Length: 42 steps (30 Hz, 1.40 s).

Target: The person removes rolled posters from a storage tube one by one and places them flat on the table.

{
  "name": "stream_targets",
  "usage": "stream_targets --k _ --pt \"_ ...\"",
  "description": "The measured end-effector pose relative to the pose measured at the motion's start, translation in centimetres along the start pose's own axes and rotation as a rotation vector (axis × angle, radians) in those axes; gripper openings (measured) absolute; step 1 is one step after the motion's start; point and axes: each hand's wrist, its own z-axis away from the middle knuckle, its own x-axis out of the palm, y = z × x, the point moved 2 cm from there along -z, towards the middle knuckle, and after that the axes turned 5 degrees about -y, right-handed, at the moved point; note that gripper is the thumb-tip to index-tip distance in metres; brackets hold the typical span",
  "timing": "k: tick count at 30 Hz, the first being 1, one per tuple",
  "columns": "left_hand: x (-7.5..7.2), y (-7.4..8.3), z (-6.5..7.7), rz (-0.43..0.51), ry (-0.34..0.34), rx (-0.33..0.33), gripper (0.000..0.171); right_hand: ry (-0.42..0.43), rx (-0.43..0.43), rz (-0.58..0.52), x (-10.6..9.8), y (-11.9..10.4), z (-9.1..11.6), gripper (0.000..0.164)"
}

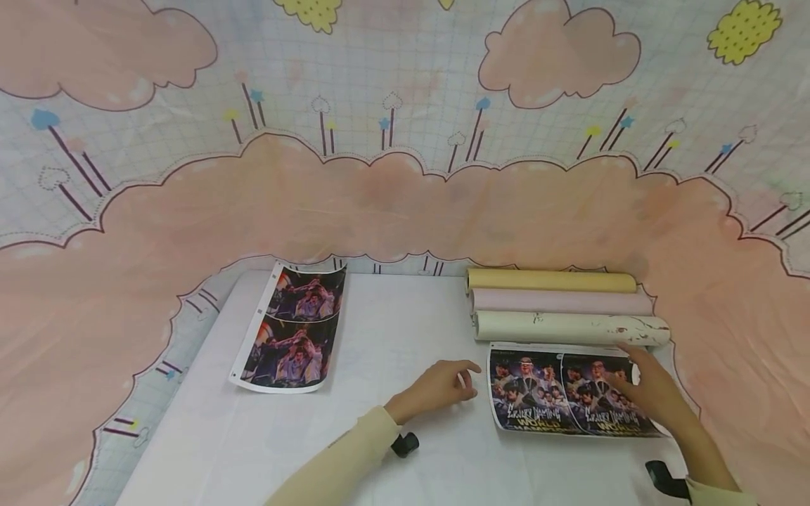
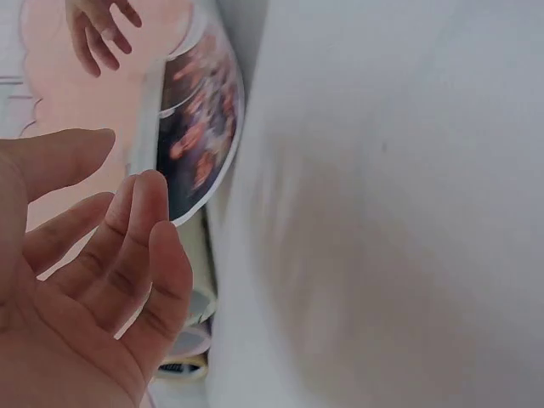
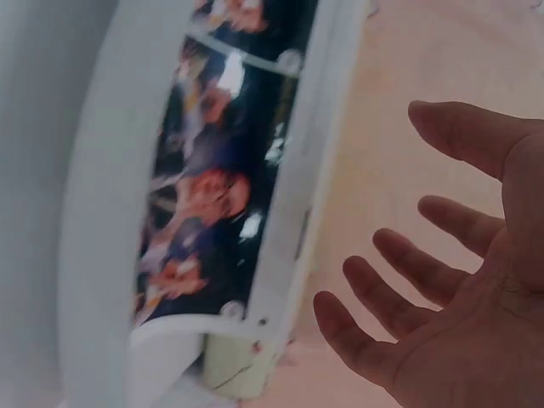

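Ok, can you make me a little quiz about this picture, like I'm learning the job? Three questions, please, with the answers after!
1. How many rolls lie just beyond the lettered sheet?
2. True or false: the left hand holds nothing.
3. Which roll lies farthest from the lettered sheet? A) pink B) yellow C) patterned cream

Key: 1. Three. 2. True. 3. B, the yellow roll.
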Motion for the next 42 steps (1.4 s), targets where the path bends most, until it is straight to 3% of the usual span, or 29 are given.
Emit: stream_targets --k 5,12,16,22,28,34,38,42 --pt "-1.7 -0.3 1.3 0.040 0.078 0.017 0.032 0.087 -0.103 -0.033 -0.4 -3.0 0.3 0.068" --pt "-4.1 -0.3 3.1 0.191 0.211 -0.024 0.025 0.182 -0.222 -0.032 -0.9 -6.1 -0.3 0.065" --pt "-5.4 0.1 3.9 0.255 0.280 -0.031 0.023 0.198 -0.249 -0.046 -0.9 -7.6 -0.9 0.063" --pt "-7.0 -0.2 4.0 0.337 0.387 -0.040 0.021 0.185 -0.277 -0.045 -0.9 -9.1 -2.4 0.059" --pt "-8.6 -0.8 3.0 0.463 0.508 -0.070 0.019 0.150 -0.285 -0.093 -0.8 -9.6 -4.9 0.058" --pt "-9.5 -1.5 0.6 0.587 0.617 -0.082 0.021 0.120 -0.273 -0.174 -0.8 -10.1 -7.6 0.056" --pt "-9.5 -2.2 -1.6 0.629 0.628 -0.118 0.023 0.112 -0.270 -0.171 -0.7 -10.2 -9.5 0.055" --pt "-9.3 -2.9 -3.9 0.590 0.584 -0.169 0.028 0.074 -0.234 -0.151 -0.2 -9.8 -11.3 0.056"
